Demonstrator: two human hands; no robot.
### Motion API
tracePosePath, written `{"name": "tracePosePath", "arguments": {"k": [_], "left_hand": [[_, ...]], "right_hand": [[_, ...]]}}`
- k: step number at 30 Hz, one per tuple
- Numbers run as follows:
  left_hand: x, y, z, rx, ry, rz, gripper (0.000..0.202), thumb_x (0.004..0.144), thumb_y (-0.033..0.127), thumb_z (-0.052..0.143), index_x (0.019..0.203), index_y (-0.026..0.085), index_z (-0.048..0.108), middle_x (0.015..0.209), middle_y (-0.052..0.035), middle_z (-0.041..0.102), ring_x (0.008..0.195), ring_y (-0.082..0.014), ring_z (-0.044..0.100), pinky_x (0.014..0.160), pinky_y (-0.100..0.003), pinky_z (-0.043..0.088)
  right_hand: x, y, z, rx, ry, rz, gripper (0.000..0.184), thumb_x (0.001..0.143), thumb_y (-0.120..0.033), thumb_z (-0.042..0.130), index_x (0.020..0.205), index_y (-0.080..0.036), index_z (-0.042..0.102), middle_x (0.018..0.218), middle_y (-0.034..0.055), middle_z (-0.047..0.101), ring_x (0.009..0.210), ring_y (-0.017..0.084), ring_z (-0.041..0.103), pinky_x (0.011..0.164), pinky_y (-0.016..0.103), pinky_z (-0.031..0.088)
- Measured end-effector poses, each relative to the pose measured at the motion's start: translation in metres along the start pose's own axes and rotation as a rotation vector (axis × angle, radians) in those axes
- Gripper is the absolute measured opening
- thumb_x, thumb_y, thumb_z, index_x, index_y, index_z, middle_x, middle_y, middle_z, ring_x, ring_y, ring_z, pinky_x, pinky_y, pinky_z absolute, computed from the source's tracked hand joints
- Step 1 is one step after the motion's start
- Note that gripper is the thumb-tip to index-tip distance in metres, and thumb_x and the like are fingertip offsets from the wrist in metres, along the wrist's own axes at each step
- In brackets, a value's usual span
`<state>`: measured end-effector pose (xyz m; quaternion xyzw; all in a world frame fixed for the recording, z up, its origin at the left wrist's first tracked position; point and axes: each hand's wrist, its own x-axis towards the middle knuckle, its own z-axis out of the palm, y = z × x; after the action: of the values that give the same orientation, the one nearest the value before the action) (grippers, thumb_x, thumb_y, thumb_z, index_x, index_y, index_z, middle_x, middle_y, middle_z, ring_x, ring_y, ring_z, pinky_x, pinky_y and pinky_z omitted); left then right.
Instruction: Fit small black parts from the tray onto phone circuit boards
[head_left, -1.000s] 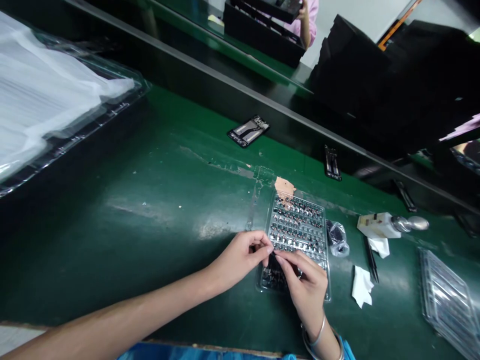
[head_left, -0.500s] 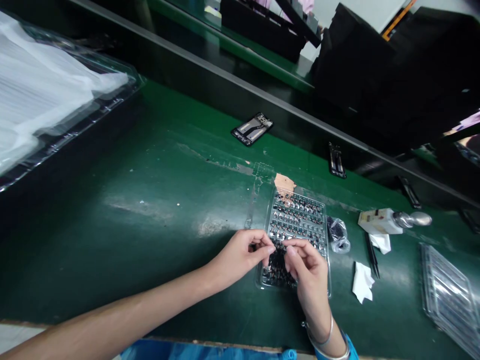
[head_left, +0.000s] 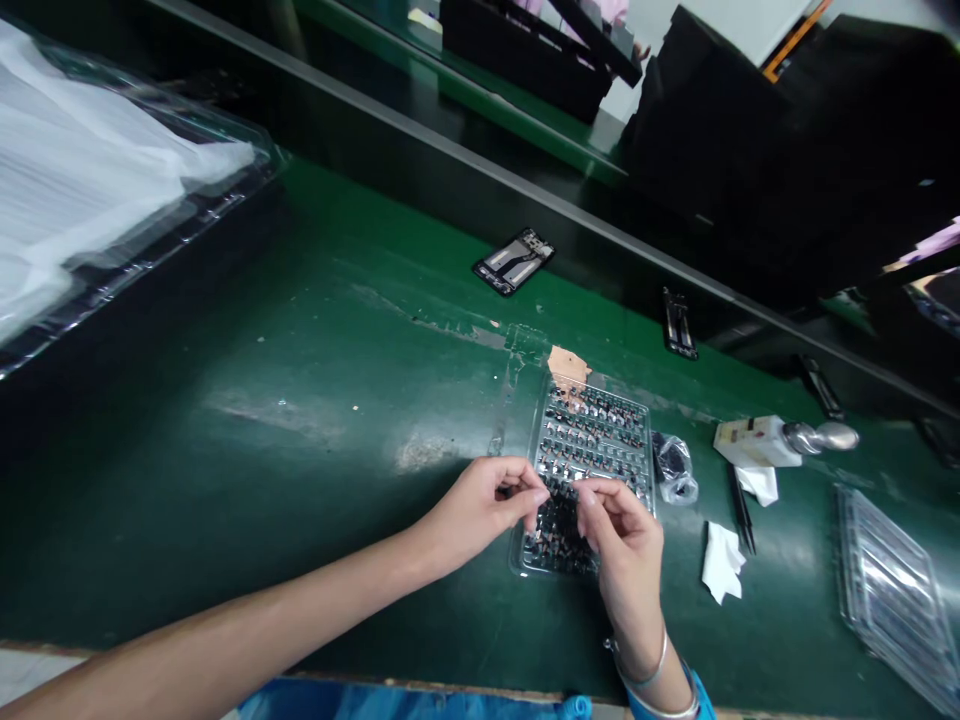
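A clear plastic tray (head_left: 534, 455) lies on the green bench, filled with rows of small dark electronic parts (head_left: 592, 455). Above its left side is my left hand (head_left: 491, 508), thumb and forefinger pinched together on something too small to make out. Facing it over the tray's lower right part, my right hand (head_left: 621, 530) is also pinched, and whatever is between its fingertips is too small to name. A narrow gap separates the two sets of fingertips. Darker parts lie heaped in the tray beneath them.
Phone frames (head_left: 515, 262) lie along the back of the green bench (head_left: 315, 480). Right of the tray are a wrapped black roll (head_left: 675, 468), a pump bottle (head_left: 757, 441), tweezers (head_left: 741, 515), white tissue (head_left: 723, 562) and stacked clear trays (head_left: 896, 590). A foam-lined tray (head_left: 97, 150) stands left.
My right hand has shifted slightly right, widening the gap to my left hand, which stays nearly in place. The phone frames at the back have moved a little to the right.
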<state>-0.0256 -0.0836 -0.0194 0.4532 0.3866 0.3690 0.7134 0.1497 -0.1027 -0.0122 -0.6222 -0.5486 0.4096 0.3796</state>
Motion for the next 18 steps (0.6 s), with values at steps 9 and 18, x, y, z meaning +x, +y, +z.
{"name": "tracePosePath", "arguments": {"k": [9, 18], "left_hand": [[0.0, -0.007, -0.004, -0.069, -0.023, -0.086, 0.025, 0.087, 0.037, 0.041, 0.072, 0.017, 0.043, 0.061, 0.0019, 0.055, 0.05, -0.0083, 0.04, 0.042, -0.018, 0.025], [0.001, -0.004, -0.003, -0.066, -0.039, -0.082, 0.026, 0.086, 0.037, 0.042, 0.07, 0.016, 0.043, 0.06, 0.001, 0.055, 0.05, -0.008, 0.04, 0.042, -0.018, 0.025]], "right_hand": [[-0.017, 0.034, -0.115, -0.999, 0.784, -0.047, 0.035, 0.076, -0.041, 0.057, 0.099, -0.015, 0.061, 0.078, 0.0073, 0.06, 0.073, 0.022, 0.052, 0.06, 0.03, 0.038], [-0.013, 0.066, -0.132, -1.108, 0.584, -0.043, 0.026, 0.08, -0.034, 0.05, 0.091, -0.018, 0.067, 0.072, 0.0038, 0.058, 0.055, 0.015, 0.051, 0.047, 0.025, 0.033]]}}
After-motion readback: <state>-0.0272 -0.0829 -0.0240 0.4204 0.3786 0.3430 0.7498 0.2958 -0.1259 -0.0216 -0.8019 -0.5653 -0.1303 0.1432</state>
